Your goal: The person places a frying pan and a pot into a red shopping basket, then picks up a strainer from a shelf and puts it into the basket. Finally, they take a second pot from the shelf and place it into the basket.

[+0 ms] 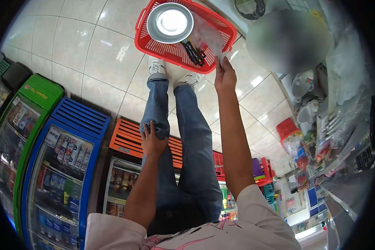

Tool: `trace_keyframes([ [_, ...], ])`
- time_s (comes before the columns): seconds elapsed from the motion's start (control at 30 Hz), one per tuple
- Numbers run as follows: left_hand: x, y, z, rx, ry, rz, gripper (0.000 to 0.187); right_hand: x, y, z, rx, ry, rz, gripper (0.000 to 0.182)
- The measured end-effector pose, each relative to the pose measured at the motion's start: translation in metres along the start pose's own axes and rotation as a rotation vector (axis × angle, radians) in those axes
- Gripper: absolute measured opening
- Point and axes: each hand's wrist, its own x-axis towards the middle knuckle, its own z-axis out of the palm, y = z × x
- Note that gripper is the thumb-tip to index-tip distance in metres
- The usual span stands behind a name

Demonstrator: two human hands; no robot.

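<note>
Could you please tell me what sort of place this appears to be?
Most likely a shop, perhaps a convenience store: glass-fronted fridges stocked with drinks, wrapped goods along the opposite side, and a red basket on the floor holding a pan.

Green cooler (48, 88) beside blue cooler (80, 119), orange-slatted cooler (127, 135), tiled floor (108, 52)

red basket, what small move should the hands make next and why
Probably ease the loose end of clear plastic inward over the rim of the red basket with the right hand: that hand appears to touch the plastic at the basket's near right corner, while most of it already lies inside, beside the round silver pan.
</note>
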Motion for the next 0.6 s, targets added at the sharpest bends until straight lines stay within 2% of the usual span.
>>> trace_keyframes([
  [0.07, 0.001, 0.003, 0.006, 0.024, -0.001, -0.016, 0.099, 0.033, 0.026, -0.008, 0.217, -0.003, 0.028, 0.034],
  [0.17, 0.0, 0.004, 0.01, 0.025, -0.014, -0.027, 0.097, 0.051, 0.05, 0.005, 0.393, 0.077, 0.06, 0.037],
  [0.37, 0.001, 0.002, 0.015, 0.034, -0.011, -0.033, 0.093, 0.084, 0.059, 0.007, 0.438, 0.018, 0.057, 0.041],
  [0.43, 0.002, 0.001, 0.016, 0.038, -0.012, -0.025, 0.092, 0.089, 0.041, 0.012, 0.262, 0.003, -0.025, 0.047],
  [0.47, 0.003, 0.0, 0.017, 0.041, -0.014, -0.027, 0.092, 0.09, 0.032, 0.014, 0.117, 0.029, -0.082, 0.044],
  [0.5, 0.003, -0.001, 0.017, 0.041, 0.0, -0.021, 0.092, 0.096, 0.026, 0.01, 0.117, 0.032, -0.08, 0.044],
  [0.57, 0.003, 0.0, 0.016, 0.042, 0.01, -0.013, 0.091, 0.108, 0.01, 0.002, -0.709, 0.068, -0.339, 0.039],
  [0.6, 0.002, 0.001, 0.013, 0.05, -0.012, -0.026, 0.091, 0.111, 0.002, 0.0, -0.709, 0.071, -0.337, 0.039],
])
